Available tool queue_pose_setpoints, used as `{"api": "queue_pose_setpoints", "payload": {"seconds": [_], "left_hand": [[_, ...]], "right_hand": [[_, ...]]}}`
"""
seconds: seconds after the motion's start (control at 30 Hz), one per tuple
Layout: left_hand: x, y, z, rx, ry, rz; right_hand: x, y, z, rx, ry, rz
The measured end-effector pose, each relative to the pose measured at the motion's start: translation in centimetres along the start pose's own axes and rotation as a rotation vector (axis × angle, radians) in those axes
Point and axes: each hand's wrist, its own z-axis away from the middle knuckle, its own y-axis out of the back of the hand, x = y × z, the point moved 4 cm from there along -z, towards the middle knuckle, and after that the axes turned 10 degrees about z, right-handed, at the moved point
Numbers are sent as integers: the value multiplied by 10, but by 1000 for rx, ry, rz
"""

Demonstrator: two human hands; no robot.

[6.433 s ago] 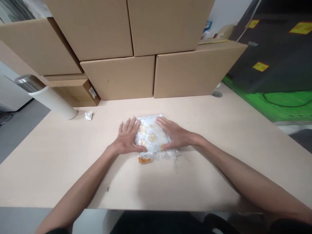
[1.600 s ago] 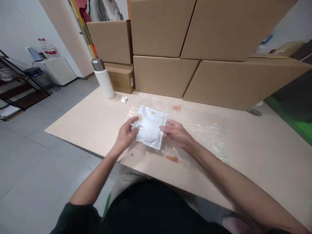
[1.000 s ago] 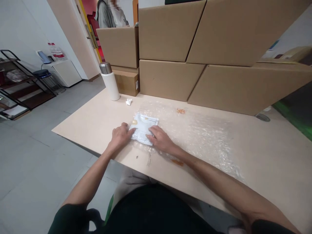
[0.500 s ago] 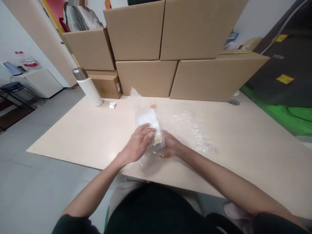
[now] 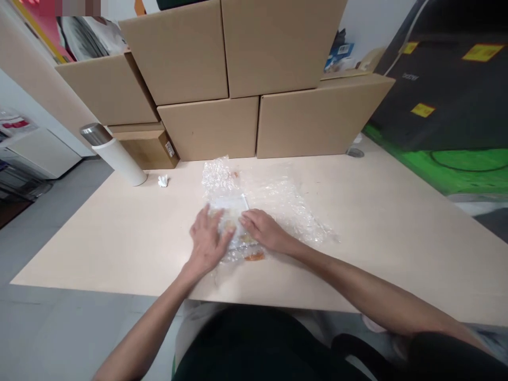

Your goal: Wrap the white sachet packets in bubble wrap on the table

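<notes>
A flat, whitish item (image 5: 234,205) with pale yellow marks lies on the table under clear bubble wrap (image 5: 218,177). My left hand (image 5: 206,238) rests on its left part, fingers spread. On its right side is my right hand (image 5: 264,228), its fingers bent together at the edge of the wrap; what they pinch, if anything, is too small to make out. More clear bubble wrap (image 5: 296,209) spreads out to the right. An orange-brown piece (image 5: 254,256) shows at the near edge of the wrapped item.
Stacked cardboard boxes (image 5: 210,129) line the back of the table (image 5: 119,238). A white bottle (image 5: 121,161) with a metal cap stands at the back left, beside a crumpled white tissue (image 5: 163,181). Behind the boxes at upper left is a person (image 5: 85,38).
The wrapped item has gone from raised and tilted to flat on the table. My left hand has spread over it, and my right hand has moved onto its right side. The view has shifted right.
</notes>
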Motion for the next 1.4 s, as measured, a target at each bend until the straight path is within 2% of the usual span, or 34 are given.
{"api": "queue_pose_setpoints", "payload": {"seconds": [0.07, 0.13, 0.2, 0.3, 0.43, 0.53, 0.6, 0.7, 0.73, 0.8, 0.87, 0.93, 1.07, 1.17, 1.3, 1.4], "left_hand": [[-19, 12, 1, 130, 183, 264], [-26, 18, 1, 171, 280, 520], [-14, 22, 0, 202, 225, 643], [28, 18, -5, 194, 17, 650], [78, -16, -20, -21, -198, 535], [95, -50, -32, -170, -310, 375], [98, -74, -38, -278, -331, 224], [94, -103, -43, -424, -339, 6], [93, -109, -44, -443, -357, -44], [91, -116, -44, -443, -406, -108], [89, -118, -43, -416, -442, -130], [88, -117, -43, -404, -456, -132], [85, -115, -43, -399, -448, -114], [82, -115, -41, -394, -466, -79], [76, -113, -40, -391, -501, -29], [74, -97, -48, -305, -515, 14]], "right_hand": [[-5, 0, -2, -2, 3, 42], [-6, 4, -2, -20, -25, 14], [-3, 9, 0, -55, -77, -74], [4, 19, 7, -67, -198, -297], [19, 33, 24, -44, -370, -626], [41, 47, 43, 38, -456, -746], [61, 63, 55, 171, -482, -649], [92, 87, 68, 423, -514, -356], [100, 92, 69, 473, -531, -287], [114, 97, 64, 486, -576, -236], [121, 95, 51, 429, -611, -280], [122, 92, 35, 379, -640, -419], [111, 85, 5, 240, -675, -800], [100, 82, -9, 139, -675, -896], [92, 77, -14, 138, -687, -998], [85, 73, -8, 156, -678, -1018]]}}
